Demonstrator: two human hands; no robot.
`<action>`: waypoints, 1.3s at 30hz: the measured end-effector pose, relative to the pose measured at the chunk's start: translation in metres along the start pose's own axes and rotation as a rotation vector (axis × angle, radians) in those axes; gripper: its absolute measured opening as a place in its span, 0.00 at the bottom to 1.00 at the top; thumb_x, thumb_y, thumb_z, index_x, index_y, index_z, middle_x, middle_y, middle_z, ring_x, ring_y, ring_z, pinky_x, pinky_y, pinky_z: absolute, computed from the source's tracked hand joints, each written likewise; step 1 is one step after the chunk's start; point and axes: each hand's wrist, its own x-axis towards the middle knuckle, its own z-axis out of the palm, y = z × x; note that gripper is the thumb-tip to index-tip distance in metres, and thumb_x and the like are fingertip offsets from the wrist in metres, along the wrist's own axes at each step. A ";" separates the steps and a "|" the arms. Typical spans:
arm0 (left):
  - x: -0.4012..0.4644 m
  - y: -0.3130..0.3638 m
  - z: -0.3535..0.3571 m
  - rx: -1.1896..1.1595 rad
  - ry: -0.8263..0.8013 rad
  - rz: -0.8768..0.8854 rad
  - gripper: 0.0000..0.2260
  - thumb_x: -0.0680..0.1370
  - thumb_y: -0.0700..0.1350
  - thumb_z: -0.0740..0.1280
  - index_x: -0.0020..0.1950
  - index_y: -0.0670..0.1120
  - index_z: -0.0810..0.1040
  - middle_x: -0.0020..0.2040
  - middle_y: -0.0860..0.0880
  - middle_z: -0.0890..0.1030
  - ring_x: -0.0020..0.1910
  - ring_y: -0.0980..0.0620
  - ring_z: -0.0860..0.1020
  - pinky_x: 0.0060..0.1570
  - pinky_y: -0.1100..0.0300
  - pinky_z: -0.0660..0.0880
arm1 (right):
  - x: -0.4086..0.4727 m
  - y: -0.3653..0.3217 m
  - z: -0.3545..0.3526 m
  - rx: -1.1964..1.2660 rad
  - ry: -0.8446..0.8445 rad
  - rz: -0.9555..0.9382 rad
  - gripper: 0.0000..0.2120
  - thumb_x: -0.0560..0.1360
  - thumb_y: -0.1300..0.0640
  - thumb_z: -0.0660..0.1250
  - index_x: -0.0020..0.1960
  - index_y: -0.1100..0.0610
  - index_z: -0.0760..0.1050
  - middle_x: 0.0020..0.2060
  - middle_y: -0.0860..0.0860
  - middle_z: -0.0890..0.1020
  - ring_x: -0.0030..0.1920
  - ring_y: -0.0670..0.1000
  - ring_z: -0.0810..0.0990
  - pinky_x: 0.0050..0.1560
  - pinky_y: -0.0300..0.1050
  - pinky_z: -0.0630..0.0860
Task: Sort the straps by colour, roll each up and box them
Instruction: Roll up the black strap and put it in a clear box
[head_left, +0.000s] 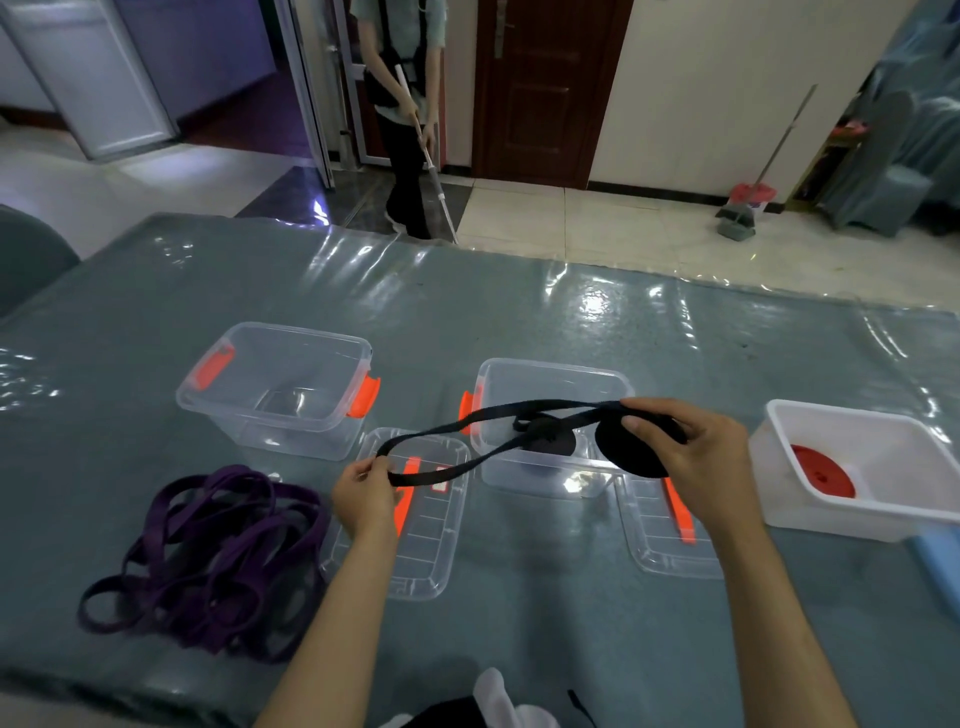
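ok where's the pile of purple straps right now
In the head view, the purple straps lie loose on the table at the person's left, just left of a clear lid and nearer than the empty clear box.

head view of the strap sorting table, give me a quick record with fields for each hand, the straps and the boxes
right hand: grips a rolled black strap coil
left hand: pinches the loose black strap tail
purple straps: loose tangled pile on the table, left
left clear plastic box: open, no strap visible inside
middle clear plastic box: open, holds a black strap roll
white plastic tub: holds a red strap roll
clear lids: lying flat in front of the clear boxes
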 end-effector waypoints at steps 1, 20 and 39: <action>0.002 0.003 0.000 -0.079 -0.029 -0.098 0.03 0.77 0.36 0.71 0.50 0.39 0.82 0.45 0.43 0.85 0.39 0.47 0.83 0.41 0.53 0.81 | 0.000 0.000 0.001 0.001 0.000 0.001 0.11 0.75 0.60 0.78 0.54 0.47 0.88 0.47 0.38 0.88 0.50 0.41 0.87 0.56 0.42 0.83; 0.016 0.011 -0.034 -0.074 -0.802 -0.147 0.19 0.78 0.33 0.72 0.69 0.43 0.80 0.62 0.43 0.86 0.62 0.47 0.85 0.58 0.59 0.83 | 0.002 -0.005 -0.014 0.263 0.091 0.006 0.11 0.76 0.62 0.76 0.56 0.51 0.87 0.48 0.47 0.89 0.52 0.49 0.88 0.52 0.36 0.82; -0.012 0.048 -0.010 0.878 -0.743 0.249 0.20 0.77 0.43 0.77 0.67 0.50 0.77 0.60 0.50 0.80 0.59 0.49 0.80 0.50 0.59 0.75 | 0.000 -0.017 -0.005 0.187 -0.046 -0.037 0.11 0.74 0.58 0.78 0.54 0.46 0.88 0.49 0.46 0.89 0.52 0.49 0.88 0.55 0.41 0.83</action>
